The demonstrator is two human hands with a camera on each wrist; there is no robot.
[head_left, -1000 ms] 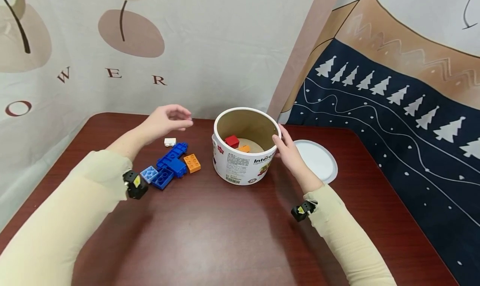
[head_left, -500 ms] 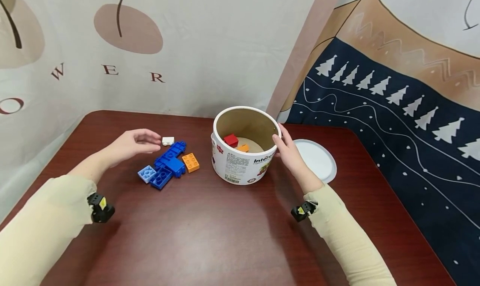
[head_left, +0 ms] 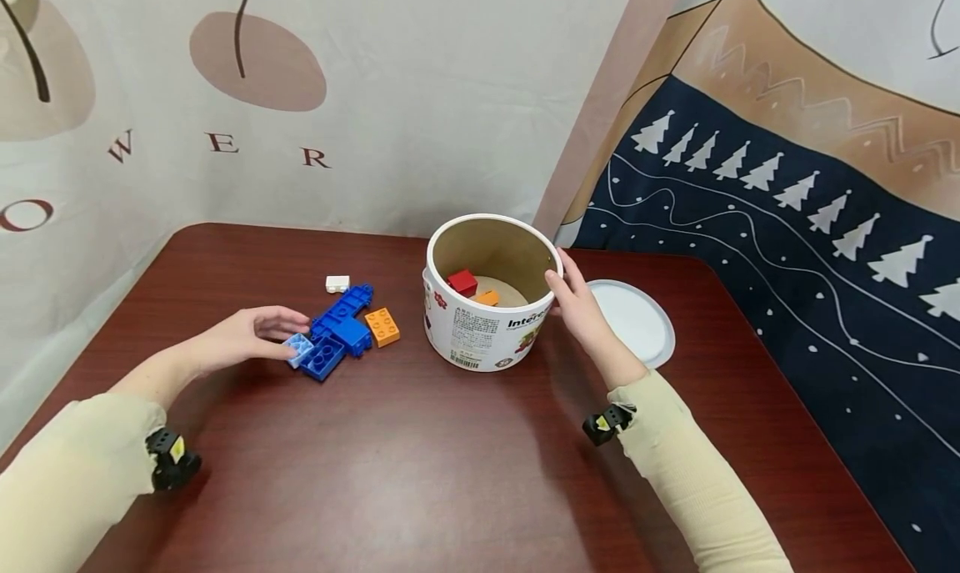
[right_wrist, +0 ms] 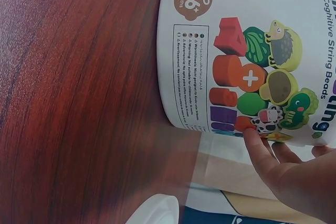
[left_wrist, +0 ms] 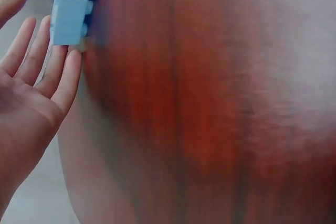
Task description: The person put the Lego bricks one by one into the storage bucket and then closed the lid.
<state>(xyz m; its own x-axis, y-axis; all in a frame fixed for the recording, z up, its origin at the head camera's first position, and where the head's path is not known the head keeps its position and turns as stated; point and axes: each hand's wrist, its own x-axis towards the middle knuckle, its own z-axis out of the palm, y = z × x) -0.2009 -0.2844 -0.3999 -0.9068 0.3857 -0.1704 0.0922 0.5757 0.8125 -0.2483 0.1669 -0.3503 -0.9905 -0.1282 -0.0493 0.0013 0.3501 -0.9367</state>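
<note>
My left hand [head_left: 251,338] reaches in from the left beside a light blue toy brick [head_left: 300,348]. Its thumb and fingers are spread apart around the brick, and in the left wrist view the fingers [left_wrist: 65,85] look fairly straight. Several dark blue bricks [head_left: 341,323] lie against the light blue one. An orange brick [head_left: 382,327] and a white brick [head_left: 337,283] lie close by. My right hand [head_left: 581,306] grips the right side of a round white bucket [head_left: 480,339], thumb at the rim. Inside it lie a red brick [head_left: 462,283] and an orange piece [head_left: 487,298].
A pale round lid [head_left: 633,323] lies flat on the table, right of the bucket. The dark red-brown table [head_left: 435,456] ends at the back against printed cloth hangings [head_left: 420,123].
My left hand has moved left and toward me, from above the back of the bricks down to the light blue brick. The right hand stays on the bucket.
</note>
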